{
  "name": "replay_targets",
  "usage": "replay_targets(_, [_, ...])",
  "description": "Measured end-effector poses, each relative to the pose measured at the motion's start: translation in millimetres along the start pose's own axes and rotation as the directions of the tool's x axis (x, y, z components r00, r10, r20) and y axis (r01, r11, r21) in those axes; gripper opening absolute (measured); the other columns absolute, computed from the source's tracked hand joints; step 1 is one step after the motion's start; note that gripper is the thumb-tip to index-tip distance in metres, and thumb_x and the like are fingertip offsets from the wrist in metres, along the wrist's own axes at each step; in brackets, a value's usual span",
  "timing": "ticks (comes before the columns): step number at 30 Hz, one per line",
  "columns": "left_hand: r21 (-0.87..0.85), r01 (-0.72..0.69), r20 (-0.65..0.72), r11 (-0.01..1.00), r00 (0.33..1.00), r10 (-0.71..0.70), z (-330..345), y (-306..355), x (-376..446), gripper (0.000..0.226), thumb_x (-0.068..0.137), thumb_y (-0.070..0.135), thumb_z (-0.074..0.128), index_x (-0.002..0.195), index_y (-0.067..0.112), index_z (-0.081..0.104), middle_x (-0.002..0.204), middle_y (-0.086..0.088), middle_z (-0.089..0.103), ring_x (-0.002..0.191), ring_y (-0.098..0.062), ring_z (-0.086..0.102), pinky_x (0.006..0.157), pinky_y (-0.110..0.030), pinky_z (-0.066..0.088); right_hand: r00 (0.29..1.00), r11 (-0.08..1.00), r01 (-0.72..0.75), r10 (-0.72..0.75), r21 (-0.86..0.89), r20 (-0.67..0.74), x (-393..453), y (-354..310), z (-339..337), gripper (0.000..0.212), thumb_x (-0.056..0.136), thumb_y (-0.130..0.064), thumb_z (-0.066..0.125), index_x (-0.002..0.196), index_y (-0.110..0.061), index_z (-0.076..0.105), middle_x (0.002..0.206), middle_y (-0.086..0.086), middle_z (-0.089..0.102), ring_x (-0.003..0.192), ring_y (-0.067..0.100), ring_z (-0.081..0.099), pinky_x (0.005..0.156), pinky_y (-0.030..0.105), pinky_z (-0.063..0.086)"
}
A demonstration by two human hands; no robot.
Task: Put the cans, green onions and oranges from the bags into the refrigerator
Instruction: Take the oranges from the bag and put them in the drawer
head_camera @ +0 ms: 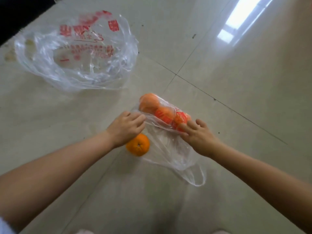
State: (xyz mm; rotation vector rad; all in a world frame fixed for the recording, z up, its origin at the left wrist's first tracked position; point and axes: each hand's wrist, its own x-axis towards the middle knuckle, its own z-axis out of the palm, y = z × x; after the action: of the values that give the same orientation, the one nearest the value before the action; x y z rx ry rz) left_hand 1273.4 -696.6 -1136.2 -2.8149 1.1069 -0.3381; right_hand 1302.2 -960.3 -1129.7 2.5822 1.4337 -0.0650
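Tiled floor, I'm seeing left hand pinching small bag, right hand fingers spread, pressing bagged oranges, loose orange lying beside.

Pale tile floor, dark grout lines.

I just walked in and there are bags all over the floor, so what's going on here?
A person is emptying a small clear plastic bag on the tiled floor. The left hand pinches the bag's edge while the right hand presses on the oranges still inside. One loose orange already sits on the floor just below the left hand. A larger clear bag with red print lies open farther away, apparently empty. No refrigerator is in view.
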Motion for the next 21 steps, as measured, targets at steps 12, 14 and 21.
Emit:
replay_targets(12, [-0.178, 0.303, 0.111, 0.936, 0.951, -0.287, 29.3, -3.2, 31.2, 0.037, 0.061, 0.015, 0.056, 0.091, 0.009, 0.077, 0.064, -0.005, 0.068, 0.044, -0.026, 0.063, 0.032, -0.022, 0.043, 0.696, 0.513, -0.716, 0.479, 0.473, 0.535, 45.1, 38.5, 10.2, 0.040, 0.090, -0.002, 0.045, 0.126, -0.013, 0.057, 0.126, 0.012, 0.061, 0.115, 0.027, 0.054, 0.090, 0.027, 0.041])
replay_targets(14, [-0.274, 0.345, 0.163, 0.898, 0.937, -0.310, 32.8, 7.5, 20.4, 0.046, 0.064, 0.019, 0.042, 0.092, 0.011, 0.077, 0.070, -0.004, 0.072, 0.048, -0.025, 0.066, 0.033, -0.023, 0.046, 0.642, 0.292, -0.760, 0.482, 0.581, 0.597, 38.3, 35.6, 10.1, 0.040, 0.088, 0.002, 0.047, 0.123, -0.012, 0.060, 0.124, 0.013, 0.062, 0.115, 0.027, 0.055, 0.089, 0.026, 0.041])
replay_targets(21, [-0.307, 0.228, -0.076, 0.924, 0.962, -0.262, 13.4, 6.1, -9.1, 0.028, 0.071, 0.019, 0.050, 0.077, 0.009, 0.076, 0.101, -0.014, 0.071, 0.094, -0.025, 0.049, 0.071, -0.033, 0.038, 0.747, 0.434, -0.621, 0.580, 0.652, 0.325, 19.9, 21.3, -16.9, 0.020, 0.084, -0.004, 0.059, 0.100, -0.007, 0.071, 0.133, 0.015, 0.051, 0.127, 0.034, 0.041, 0.104, 0.041, 0.036])
